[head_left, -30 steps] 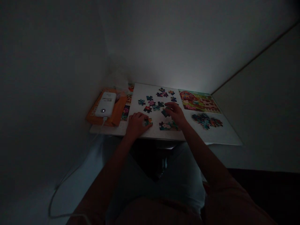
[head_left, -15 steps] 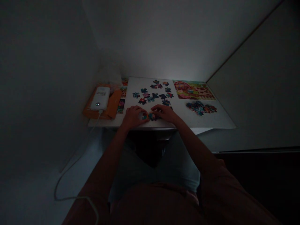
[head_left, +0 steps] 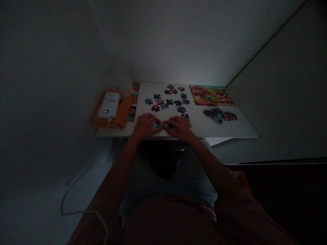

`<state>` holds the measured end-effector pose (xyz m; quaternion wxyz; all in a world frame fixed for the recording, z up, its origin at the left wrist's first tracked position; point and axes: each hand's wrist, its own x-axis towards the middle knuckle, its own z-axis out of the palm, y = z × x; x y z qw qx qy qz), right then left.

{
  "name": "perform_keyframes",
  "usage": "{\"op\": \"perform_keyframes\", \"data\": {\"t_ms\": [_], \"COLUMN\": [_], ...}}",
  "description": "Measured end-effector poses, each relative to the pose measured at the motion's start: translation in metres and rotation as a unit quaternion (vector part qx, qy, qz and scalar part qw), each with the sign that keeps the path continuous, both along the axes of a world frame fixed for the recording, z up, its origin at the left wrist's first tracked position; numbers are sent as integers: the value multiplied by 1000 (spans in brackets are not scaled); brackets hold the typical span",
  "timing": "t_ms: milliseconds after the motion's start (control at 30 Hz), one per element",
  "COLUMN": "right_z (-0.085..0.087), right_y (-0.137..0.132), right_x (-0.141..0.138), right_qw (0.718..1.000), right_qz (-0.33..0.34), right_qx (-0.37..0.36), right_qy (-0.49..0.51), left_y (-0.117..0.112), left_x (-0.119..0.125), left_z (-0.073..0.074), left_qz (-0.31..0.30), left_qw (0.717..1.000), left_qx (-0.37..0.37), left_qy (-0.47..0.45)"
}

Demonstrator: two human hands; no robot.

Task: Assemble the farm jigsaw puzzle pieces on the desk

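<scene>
At the front edge of the white table, my left hand [head_left: 144,126] curls its thumb and fingers about the left end of a short row of joined jigsaw puzzle pieces [head_left: 161,125]. My right hand [head_left: 180,129] presses on the right end of that row, fingers bent and partly covering it. The row lies flat and straight between both hands. Just beyond my right hand, other jigsaw pieces [head_left: 187,119] form a coloured strip. Farther back, several loose jigsaw pieces [head_left: 165,106] are scattered on the tabletop.
A heap of jigsaw pieces [head_left: 220,116] lies on the right, below a farm picture [head_left: 211,96]. On the left, a white power bank [head_left: 109,105] with a plugged-in cable [head_left: 76,213] rests on an orange packet [head_left: 124,112]. Picture cards [head_left: 131,113] stick out beside it.
The pieces between my hands have come into a flat, straight row. My right hand has lowered slightly, uncovering more of the strip beyond it.
</scene>
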<state>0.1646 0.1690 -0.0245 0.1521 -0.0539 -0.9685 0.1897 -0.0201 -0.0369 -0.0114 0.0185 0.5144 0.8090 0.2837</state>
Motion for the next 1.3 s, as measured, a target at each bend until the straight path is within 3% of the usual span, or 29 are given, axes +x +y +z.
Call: {"op": "perform_keyframes", "data": {"t_ms": [333,567,767,967,1300], "right_z": [-4,-5,1,-2,-5], "right_y": [4,-7,8,14,4], "right_x": [7,5,17,33,27], "right_qw": [998,999,995,997,997], "right_qz": [50,29,-41,-14,-18], "right_qx": [15,35,2,26,71], "right_qy": [19,26,86,67,32], "left_y": [-16,-20,-19,-19,-20], "left_x": [-13,0,3,3,-1], "left_z": [-10,-9,-10,-10,-17], "left_qz": [-2,-49,-64,-42,-56], "left_qw": [999,995,994,995,993], "left_qx": [39,42,39,33,80], "left_qy": [9,77,86,80,63]}}
